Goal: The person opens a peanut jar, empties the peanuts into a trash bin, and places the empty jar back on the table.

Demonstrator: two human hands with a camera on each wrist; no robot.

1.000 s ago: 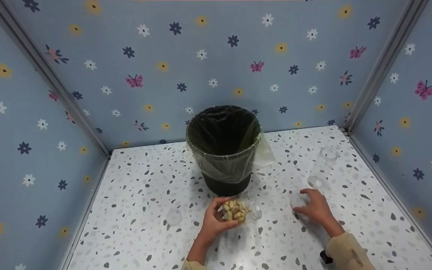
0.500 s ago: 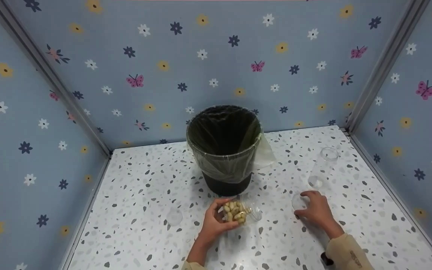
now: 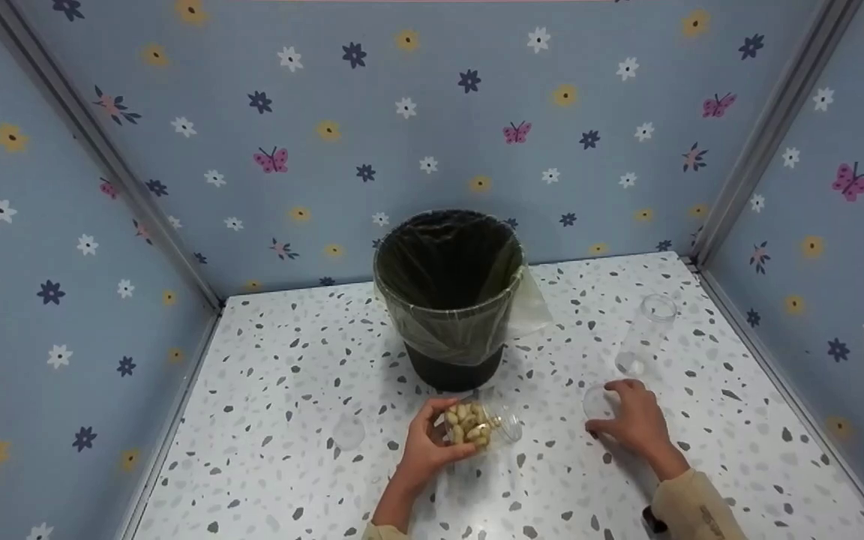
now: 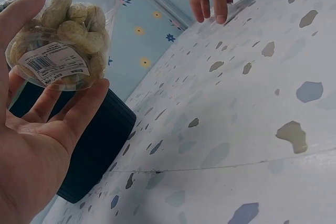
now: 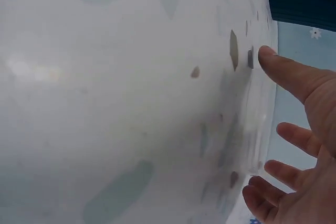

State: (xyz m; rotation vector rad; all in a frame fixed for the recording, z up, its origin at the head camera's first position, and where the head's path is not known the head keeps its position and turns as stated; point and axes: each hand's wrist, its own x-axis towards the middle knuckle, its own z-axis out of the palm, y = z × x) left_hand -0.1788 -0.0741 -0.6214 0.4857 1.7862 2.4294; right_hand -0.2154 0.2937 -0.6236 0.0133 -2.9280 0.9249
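My left hand [image 3: 428, 442] grips a clear plastic jar [image 3: 503, 421] tipped on its side, its mouth facing right. Unshelled peanuts [image 3: 468, 424] fill its base end, and a barcode label [image 4: 55, 62] shows on the bottom in the left wrist view. A clear round lid [image 3: 598, 403] lies on the table to the right. Around its near side my right hand [image 3: 636, 418] rests with thumb and fingers spread apart, tips close to the rim. In the right wrist view, the fingers [image 5: 286, 174] look relaxed.
A black bin [image 3: 454, 367] with a clear liner stands behind the left hand. Another clear jar [image 3: 646, 334] stands upright at the right, and a second round lid [image 3: 349, 433] lies left. Flowered walls [image 3: 432, 135] enclose the speckled table [image 3: 282, 375].
The right hand has shifted only slightly beside the lid. The left hand keeps its hold on the peanut jar in nearly the same place.
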